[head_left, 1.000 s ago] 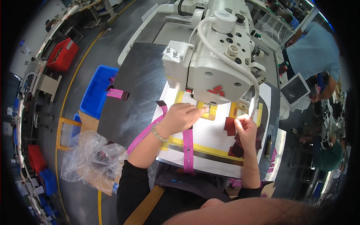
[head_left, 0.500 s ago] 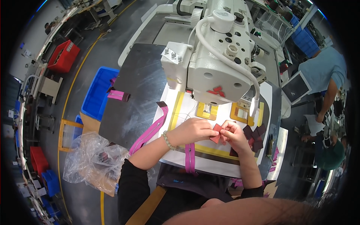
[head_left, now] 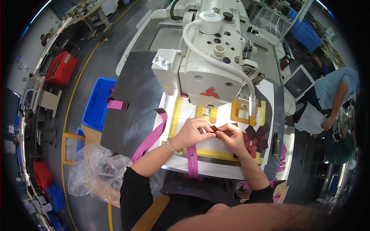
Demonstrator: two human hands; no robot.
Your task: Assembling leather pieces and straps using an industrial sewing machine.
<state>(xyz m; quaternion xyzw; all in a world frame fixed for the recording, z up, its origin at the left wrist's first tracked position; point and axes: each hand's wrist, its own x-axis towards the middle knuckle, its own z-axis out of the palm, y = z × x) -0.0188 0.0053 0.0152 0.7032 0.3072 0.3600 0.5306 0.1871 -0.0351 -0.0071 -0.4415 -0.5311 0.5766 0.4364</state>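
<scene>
Over the white work plate (head_left: 173, 163), my two hands meet in front of the sewing machine head (head_left: 210, 82). My right hand (head_left: 232, 138) pinches a small dark red patch (head_left: 214, 129) between thumb and fingers. From the other side, the thumb and fingertips of my left hand (head_left: 193, 132) close on its edge. One pink zipper (head_left: 192, 161) lies below my left hand, its upper end hidden. Another pink zipper (head_left: 151, 140), with a dark tab on its far end, slants along the plate's left side. Several loose dark red patches (head_left: 256, 141) are scattered beside my right hand.
Two yellow frames, the left one (head_left: 207, 114) and the right one (head_left: 239, 112), sit under the machine head. A blue bin (head_left: 99, 104) and crumpled clear plastic (head_left: 92, 169) are at left. Small scissors-like snips (head_left: 275, 144) lie at right. Beyond, a person (head_left: 339, 90) holds white sheets.
The patch has turned between my fingers and now shows a darker, narrower face. My left hand's thumb has come into sight below it. The whole view has shifted slightly.
</scene>
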